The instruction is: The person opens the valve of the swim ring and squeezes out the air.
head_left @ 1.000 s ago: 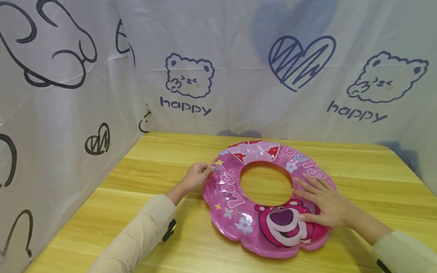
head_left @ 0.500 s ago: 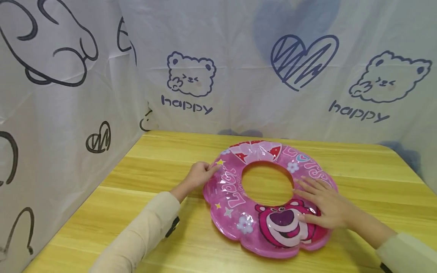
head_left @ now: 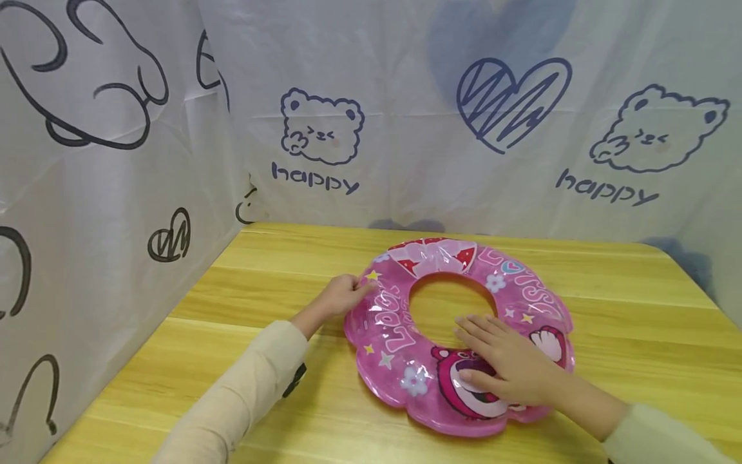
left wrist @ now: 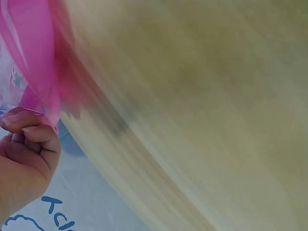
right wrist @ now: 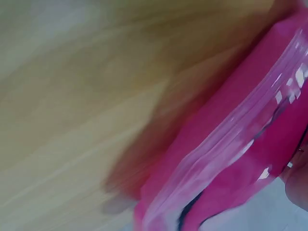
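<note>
A pink inflatable swim ring with a cartoon bear, flowers and lettering lies on the wooden table. My left hand pinches its outer edge at the upper left. In the left wrist view, the curled fingers of the left hand meet the pink plastic of the ring. Across the bear picture rests my right hand, palm down with fingers straight, the fingertips reaching over the centre hole. That hand covers part of the bear. The right wrist view has the swim ring's outer side close up.
The wood-grain table extends around the ring on all sides. A white cloth printed with bears, hearts and the word "happy" hangs behind it, and another printed cloth hangs along the left side.
My right hand has slid left across the ring, from its right side onto the bear's face, uncovering the right part. The left hand has shifted slightly further onto the edge. The ring stays put.
</note>
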A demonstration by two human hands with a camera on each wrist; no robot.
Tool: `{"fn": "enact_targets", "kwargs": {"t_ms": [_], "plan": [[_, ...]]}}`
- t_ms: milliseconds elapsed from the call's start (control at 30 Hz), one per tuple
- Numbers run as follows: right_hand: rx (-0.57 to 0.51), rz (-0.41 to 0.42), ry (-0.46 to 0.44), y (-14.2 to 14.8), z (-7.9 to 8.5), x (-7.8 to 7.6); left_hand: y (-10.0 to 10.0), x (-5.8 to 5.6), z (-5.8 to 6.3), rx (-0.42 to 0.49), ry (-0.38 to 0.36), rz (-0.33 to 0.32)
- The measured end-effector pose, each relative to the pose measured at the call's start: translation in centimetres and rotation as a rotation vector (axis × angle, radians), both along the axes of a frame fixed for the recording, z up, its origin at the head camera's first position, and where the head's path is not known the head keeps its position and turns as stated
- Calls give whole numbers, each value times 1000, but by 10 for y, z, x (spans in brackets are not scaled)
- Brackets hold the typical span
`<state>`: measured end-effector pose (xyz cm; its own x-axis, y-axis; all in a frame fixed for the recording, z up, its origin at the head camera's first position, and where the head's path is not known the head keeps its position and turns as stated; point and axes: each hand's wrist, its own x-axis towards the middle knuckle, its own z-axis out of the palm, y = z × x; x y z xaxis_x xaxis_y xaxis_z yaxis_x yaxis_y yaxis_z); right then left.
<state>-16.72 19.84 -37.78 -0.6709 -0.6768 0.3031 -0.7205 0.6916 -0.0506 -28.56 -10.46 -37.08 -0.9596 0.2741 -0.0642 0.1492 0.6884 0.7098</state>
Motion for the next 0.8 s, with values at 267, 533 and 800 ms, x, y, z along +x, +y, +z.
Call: {"fn": "enact_targets", "kwargs": {"t_ms": [267,533,800], "plan": [[20,-54,-227,-13,-3,10,1,4,-6,26,81,22],[28,-93,-286,-14,-9,11,3,4,-11,-4,132,26],[26,-98,-286,-13,-11,12,5,4,-13,-4,168,36]]}}
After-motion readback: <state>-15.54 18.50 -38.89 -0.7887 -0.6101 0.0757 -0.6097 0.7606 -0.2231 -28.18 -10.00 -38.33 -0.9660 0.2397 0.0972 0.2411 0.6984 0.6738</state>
